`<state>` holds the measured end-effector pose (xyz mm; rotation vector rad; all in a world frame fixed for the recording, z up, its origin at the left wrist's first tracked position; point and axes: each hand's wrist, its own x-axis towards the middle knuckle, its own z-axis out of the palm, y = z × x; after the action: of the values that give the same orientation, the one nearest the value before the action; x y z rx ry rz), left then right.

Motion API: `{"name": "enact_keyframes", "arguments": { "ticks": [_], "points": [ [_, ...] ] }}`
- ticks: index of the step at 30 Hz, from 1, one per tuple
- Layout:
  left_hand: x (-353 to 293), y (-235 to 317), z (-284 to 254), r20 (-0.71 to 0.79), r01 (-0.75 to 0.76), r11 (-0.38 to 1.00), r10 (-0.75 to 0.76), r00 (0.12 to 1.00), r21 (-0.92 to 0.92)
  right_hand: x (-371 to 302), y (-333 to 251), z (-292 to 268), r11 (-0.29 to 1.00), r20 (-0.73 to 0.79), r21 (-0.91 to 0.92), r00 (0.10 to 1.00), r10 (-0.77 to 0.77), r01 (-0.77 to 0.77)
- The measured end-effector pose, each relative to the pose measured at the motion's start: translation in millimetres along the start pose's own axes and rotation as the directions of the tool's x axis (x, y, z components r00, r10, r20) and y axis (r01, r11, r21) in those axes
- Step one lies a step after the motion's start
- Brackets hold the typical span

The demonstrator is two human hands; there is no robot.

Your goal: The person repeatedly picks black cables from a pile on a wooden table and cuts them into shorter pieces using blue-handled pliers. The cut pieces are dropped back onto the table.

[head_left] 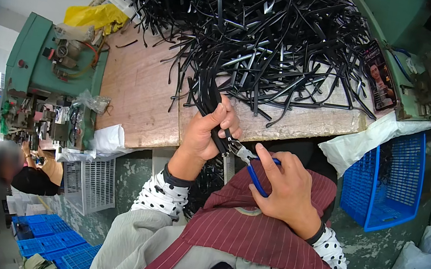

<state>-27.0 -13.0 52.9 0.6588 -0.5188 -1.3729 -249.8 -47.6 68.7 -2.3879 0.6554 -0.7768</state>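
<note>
My left hand [208, 133] is closed round a bundle of thin black eyeglass temples [207, 91], just past the near edge of the table. Small metal ends show at the bundle's near side. Blue-handled pliers [257, 183] sit in my right hand [291, 190], with its fingers partly spread along the handles. The metal jaws meet the ends of the temples beside my left fingers; whether they grip one is too small to tell. Beyond my hands, a big tangled heap of the same black temples [244, 26] covers much of the wooden table [141, 89].
Green machines stand left [28, 54] and right [409, 100] of the table. A blue crate [358, 185] holding dark pieces hangs low at right; a white crate [86, 184] stands at lower left. A yellow bag [96, 17] lies far left. Another person [36, 179] sits beyond the left machine.
</note>
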Motion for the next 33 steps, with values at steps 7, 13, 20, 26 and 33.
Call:
{"name": "enact_keyframes", "arguments": {
  "ticks": [7, 13, 20, 26, 33],
  "points": [
    [-0.1, -0.6, 5.0, -0.029, 0.064, 0.998, -0.063, 0.998, 0.01, 0.9, -2.9, -2.5, 0.991, 0.007, -0.134, 1.0, 0.007, -0.006],
    [0.5, -2.3, 7.0, -0.045, 0.064, 0.997, -0.066, 0.997, -0.048, 0.5, -2.9, -5.7, 0.994, 0.045, -0.11, 0.999, 0.017, -0.012],
    [-6.9, -29.2, 30.7, -0.249, -0.411, 0.867, 0.48, 0.841, 0.28, -4.1, 5.3, 4.5, 0.994, 0.043, 0.059, 0.995, 0.09, -0.092],
    [-10.9, -47.0, 28.0, -0.076, -0.63, 0.579, 0.765, 0.64, 0.518, -7.4, 2.5, 4.3, 0.928, 0.188, 0.26, 0.957, 0.221, -0.266],
    [-13.6, -50.0, 29.1, -0.076, -0.564, 0.563, 0.745, 0.662, 0.605, -8.7, 6.8, 2.3, 0.921, 0.216, 0.28, 0.952, 0.216, -0.272]
  ]
}}
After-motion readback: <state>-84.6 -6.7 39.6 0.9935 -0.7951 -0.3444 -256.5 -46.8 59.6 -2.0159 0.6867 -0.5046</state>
